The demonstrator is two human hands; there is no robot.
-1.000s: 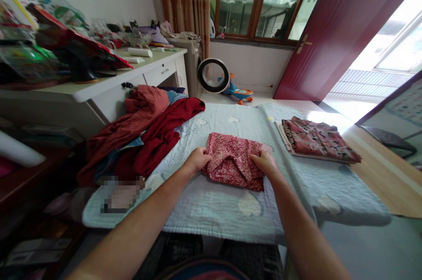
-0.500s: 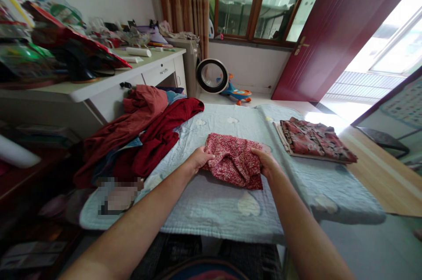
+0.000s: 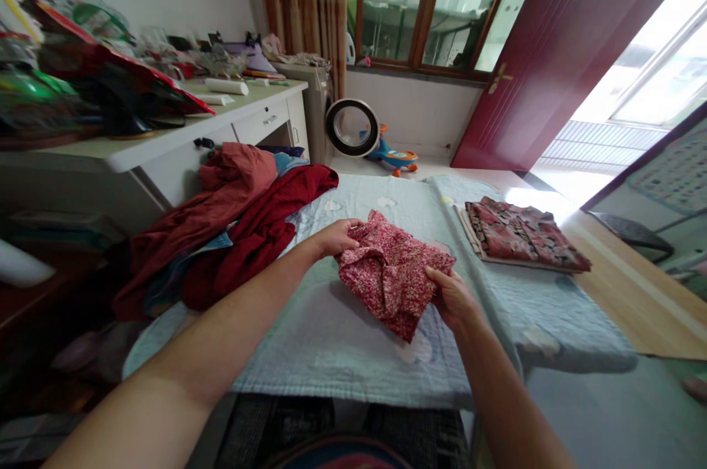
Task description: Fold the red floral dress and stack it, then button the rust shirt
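Observation:
Between my hands is a folded red floral garment (image 3: 389, 270), its exact kind hidden by the folds. My left hand (image 3: 338, 236) pinches its left edge, thumb on top. On the opposite edge, my right hand (image 3: 451, 296) is closed with the thumb pressed over the cloth. The bundle is turned at a slant, one corner toward me, above a pale blue cloth with cloud shapes (image 3: 292, 351) covering the table.
Rumpled dark red clothes (image 3: 259, 233) and a rust-coloured garment (image 3: 237, 174) are heaped at the left. Folded patterned clothes (image 3: 524, 233) lie stacked at the right. Beyond are a cluttered desk (image 3: 265, 104), an open round washer door (image 3: 352, 127) and a blue-orange toy (image 3: 395, 154).
The red floral garment has rotated clockwise in my hands. My left hand has moved away from me and my right hand slightly nearer.

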